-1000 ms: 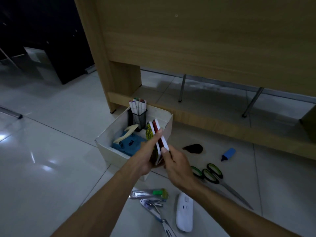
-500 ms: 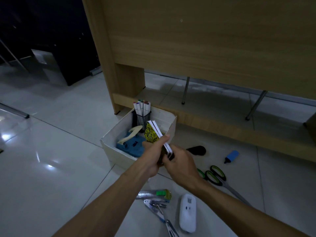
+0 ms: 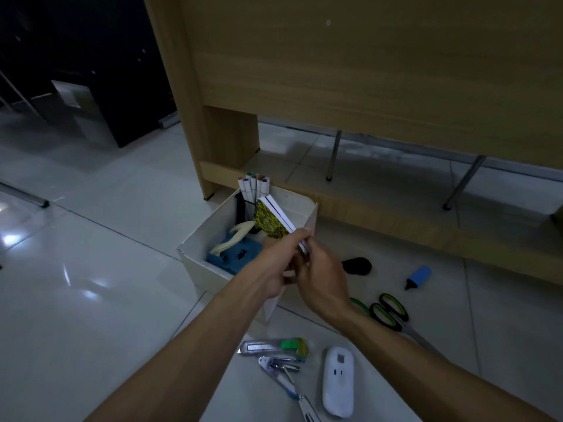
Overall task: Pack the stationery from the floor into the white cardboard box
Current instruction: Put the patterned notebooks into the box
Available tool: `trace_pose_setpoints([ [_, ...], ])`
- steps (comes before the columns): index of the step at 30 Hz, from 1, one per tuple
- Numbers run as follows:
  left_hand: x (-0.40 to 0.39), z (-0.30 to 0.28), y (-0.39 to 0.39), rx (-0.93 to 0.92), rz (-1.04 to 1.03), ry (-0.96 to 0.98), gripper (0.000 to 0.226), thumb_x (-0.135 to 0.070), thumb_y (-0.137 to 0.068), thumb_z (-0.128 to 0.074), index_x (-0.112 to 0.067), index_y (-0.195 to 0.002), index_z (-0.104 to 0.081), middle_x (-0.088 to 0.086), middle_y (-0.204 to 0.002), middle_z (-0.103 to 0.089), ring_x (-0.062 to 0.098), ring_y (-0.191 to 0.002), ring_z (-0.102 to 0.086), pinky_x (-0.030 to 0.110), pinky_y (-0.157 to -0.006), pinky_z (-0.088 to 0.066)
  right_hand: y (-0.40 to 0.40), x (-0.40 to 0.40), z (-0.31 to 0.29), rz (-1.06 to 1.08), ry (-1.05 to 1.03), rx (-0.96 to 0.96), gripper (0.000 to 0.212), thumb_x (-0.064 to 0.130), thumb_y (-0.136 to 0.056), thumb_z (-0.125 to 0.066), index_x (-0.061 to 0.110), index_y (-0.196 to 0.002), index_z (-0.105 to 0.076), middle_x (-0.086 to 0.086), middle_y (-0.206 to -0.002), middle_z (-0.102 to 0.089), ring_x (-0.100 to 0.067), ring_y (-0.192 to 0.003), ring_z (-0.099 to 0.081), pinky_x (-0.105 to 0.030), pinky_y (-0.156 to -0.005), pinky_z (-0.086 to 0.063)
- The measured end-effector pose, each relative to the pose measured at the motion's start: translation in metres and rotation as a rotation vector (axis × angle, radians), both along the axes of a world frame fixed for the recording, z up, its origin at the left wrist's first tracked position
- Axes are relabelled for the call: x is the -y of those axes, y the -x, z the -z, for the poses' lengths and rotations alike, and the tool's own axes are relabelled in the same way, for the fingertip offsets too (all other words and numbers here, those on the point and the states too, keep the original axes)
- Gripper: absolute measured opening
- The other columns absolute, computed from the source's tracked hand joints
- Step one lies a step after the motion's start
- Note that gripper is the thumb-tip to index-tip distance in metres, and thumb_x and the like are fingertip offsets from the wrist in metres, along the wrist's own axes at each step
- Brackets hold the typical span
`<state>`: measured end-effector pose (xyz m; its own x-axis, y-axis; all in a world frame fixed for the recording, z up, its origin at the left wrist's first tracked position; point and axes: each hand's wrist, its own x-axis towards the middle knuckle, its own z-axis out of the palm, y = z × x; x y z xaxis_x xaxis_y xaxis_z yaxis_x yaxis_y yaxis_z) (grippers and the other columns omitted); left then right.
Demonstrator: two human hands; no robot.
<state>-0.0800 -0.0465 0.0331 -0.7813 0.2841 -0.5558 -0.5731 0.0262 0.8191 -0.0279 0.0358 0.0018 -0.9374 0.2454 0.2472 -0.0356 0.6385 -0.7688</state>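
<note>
The white cardboard box (image 3: 201, 266) stands on the floor by a wooden desk. Inside it are a black mesh cup of markers (image 3: 253, 185), a blue item (image 3: 240, 254) and a cream tape dispenser (image 3: 233, 237). My left hand (image 3: 275, 263) and my right hand (image 3: 323, 269) both grip a small stack of notebooks (image 3: 271, 219), yellow-patterned cover outward, tilted over the box's inside. On the floor lie scissors (image 3: 387, 310), a blue highlighter (image 3: 419, 277), a black object (image 3: 356, 265), a utility knife (image 3: 274, 347), a stapler (image 3: 286, 376) and a white device (image 3: 338, 382).
The wooden desk panel (image 3: 365, 71) rises right behind the box, its base rail (image 3: 396, 223) running along the floor. Metal legs (image 3: 333, 153) stand behind it. A dark cabinet (image 3: 91, 117) is at the far left on glossy white tiles (image 3: 91, 239).
Both hands have carried the notebooks forward and lower, from above the box's near edge into the box opening. The floor items have stayed put.
</note>
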Motion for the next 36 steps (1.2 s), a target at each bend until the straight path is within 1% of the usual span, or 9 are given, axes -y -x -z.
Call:
trace_pose_setpoints([
  [5,0.017,-0.005,0.026,-0.018,-0.067,-0.046,0.044,-0.046,-0.077,-0.071,-0.016,-0.107,-0.062,0.004,-0.092,-0.07,0.021,-0.092,-0.063,0.037,-0.08,-0.052,0.017,-0.005,0.003,-0.086,-0.031,-0.018,0.027,0.024,-0.097,-0.051,0.027,-0.122,-0.057,0.014,-0.09,-0.059,-0.004,-0.074,-0.053,-0.01,-0.056,-0.035],
  [12,0.051,-0.006,0.051,-0.115,-0.177,0.061,0.055,-0.039,-0.08,-0.072,-0.012,-0.122,-0.049,0.006,-0.108,-0.063,0.024,-0.101,-0.061,0.041,-0.09,-0.052,0.042,0.001,0.01,-0.117,-0.115,-0.047,0.014,0.023,-0.094,-0.055,0.019,-0.107,-0.061,0.001,-0.079,-0.063,-0.015,-0.067,-0.058,-0.034,-0.055,-0.048],
  [15,0.063,0.0,0.06,-0.586,-0.14,0.481,0.053,-0.044,-0.087,-0.062,-0.025,-0.131,-0.04,0.004,-0.127,-0.046,0.021,-0.116,-0.048,0.033,-0.09,-0.042,0.054,-0.001,0.009,-0.118,-0.147,-0.021,0.014,0.021,-0.093,-0.056,0.017,-0.105,-0.062,-0.004,-0.083,-0.067,-0.021,-0.072,-0.061,-0.036,-0.058,-0.049],
  [18,0.075,0.001,0.074,-1.101,0.222,0.749,0.048,-0.026,-0.094,-0.054,-0.021,-0.14,-0.042,0.005,-0.139,-0.042,0.018,-0.124,-0.042,0.03,-0.098,-0.038,0.069,-0.013,0.006,-0.14,-0.173,0.038,0.017,0.022,-0.094,-0.054,0.016,-0.107,-0.062,-0.007,-0.088,-0.068,-0.023,-0.076,-0.062,-0.037,-0.061,-0.051],
  [21,0.071,0.004,0.093,-1.365,0.611,1.211,0.062,-0.02,-0.08,-0.066,-0.022,-0.139,-0.044,0.008,-0.139,-0.048,0.031,-0.128,-0.042,0.051,-0.101,-0.039,0.084,-0.024,0.003,-0.159,-0.158,0.068,0.017,0.024,-0.095,-0.051,0.014,-0.106,-0.06,-0.008,-0.09,-0.067,-0.023,-0.078,-0.062,-0.039,-0.064,-0.052],
  [25,0.06,-0.007,0.116,-1.612,0.727,1.504,0.04,-0.03,-0.08,-0.068,-0.022,-0.119,-0.061,0.007,-0.112,-0.067,0.034,-0.106,-0.054,0.05,-0.088,-0.039,0.097,-0.025,0.012,-0.187,-0.081,0.086,0.016,0.027,-0.095,-0.053,0.016,-0.103,-0.061,-0.004,-0.089,-0.067,-0.019,-0.079,-0.062,-0.041,-0.068,-0.053],
  [29,0.062,-0.017,0.152,-1.53,0.848,1.502,0.038,-0.032,-0.093,-0.053,-0.025,-0.13,-0.052,0.003,-0.126,-0.059,0.025,-0.112,-0.046,0.035,-0.086,-0.036,0.108,-0.03,0.034,-0.128,-0.003,0.18,0.029,0.027,-0.093,-0.058,0.022,-0.122,-0.059,-0.002,-0.117,-0.066,-0.019,-0.104,-0.062,-0.037,-0.087,-0.053],
  [32,0.061,-0.022,0.173,-1.417,0.877,1.578,0.041,-0.027,-0.095,-0.05,-0.023,-0.136,-0.047,0.003,-0.133,-0.053,0.022,-0.119,-0.043,0.032,-0.089,-0.039,0.106,-0.033,0.057,-0.183,-0.106,0.305,0.046,0.032,-0.096,-0.054,0.022,-0.14,-0.047,-0.001,-0.153,-0.034,-0.018,-0.135,-0.039,-0.021,-0.104,-0.032],
  [36,0.06,-0.009,0.191,-1.349,1.001,1.663,0.036,-0.022,-0.097,-0.045,-0.024,-0.133,-0.05,0.004,-0.129,-0.054,0.02,-0.116,-0.046,0.028,-0.085,-0.042,0.103,-0.029,0.067,-0.16,-0.081,0.248,0.04,0.03,-0.098,-0.05,0.018,-0.135,-0.053,0.001,-0.159,-0.018,-0.016,-0.13,-0.047,-0.02,-0.101,-0.037],
])
